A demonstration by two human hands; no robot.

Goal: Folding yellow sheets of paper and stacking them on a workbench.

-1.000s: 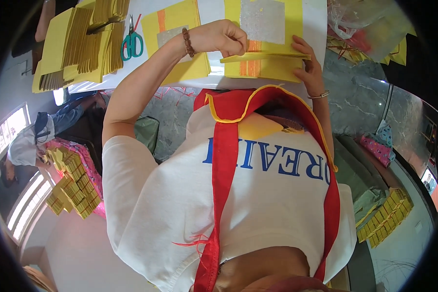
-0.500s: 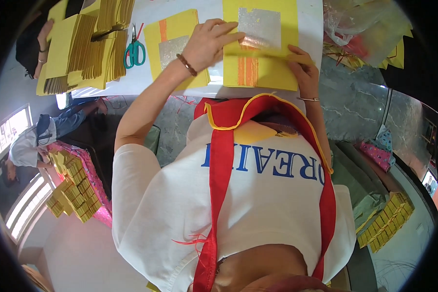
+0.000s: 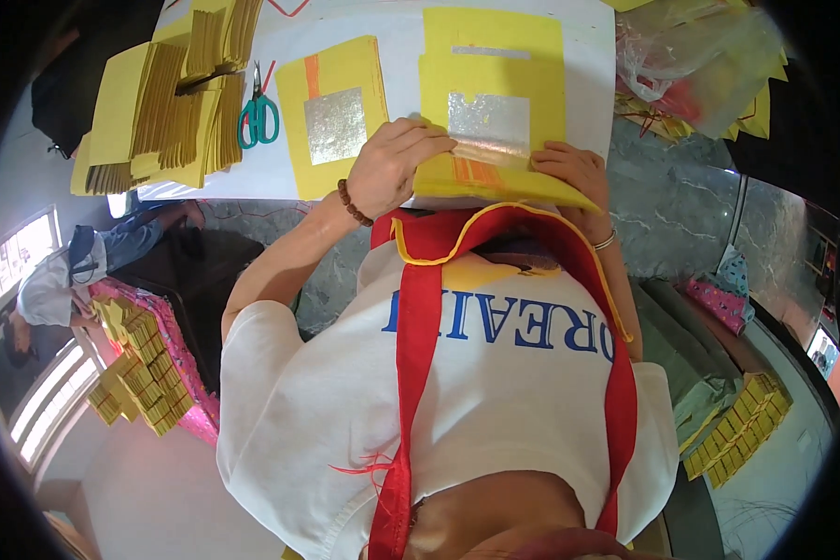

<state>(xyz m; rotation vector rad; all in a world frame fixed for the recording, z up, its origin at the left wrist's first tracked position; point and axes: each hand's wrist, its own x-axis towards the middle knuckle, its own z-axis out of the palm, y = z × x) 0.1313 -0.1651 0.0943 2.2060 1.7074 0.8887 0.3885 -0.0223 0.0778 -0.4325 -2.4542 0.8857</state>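
Observation:
A yellow paper sheet (image 3: 488,138) with a silver foil square and an orange band lies before me, over another yellow sheet (image 3: 495,28) whose foil shows as a thin strip. The near part of the top sheet is bent at the table's front edge. My left hand (image 3: 394,170) is closed on its left side, fingers curled together. On the right side my right hand (image 3: 574,179) grips the sheet, fingers on top; its thumb is hidden. To the left lie more yellow sheets (image 3: 371,70) with foil and orange marks.
Teal-handled scissors (image 3: 259,121) lie beside tall stacks of folded yellow paper (image 3: 159,103) at the left of the white table (image 3: 401,56). A clear plastic bag (image 3: 691,65) sits at the right. Another person (image 3: 51,285) is by bundled yellow paper (image 3: 149,359) at far left.
Both my hands have come nearer to me with the top sheet, baring part of the sheet behind it. Another person's hand at the upper left has gone from view.

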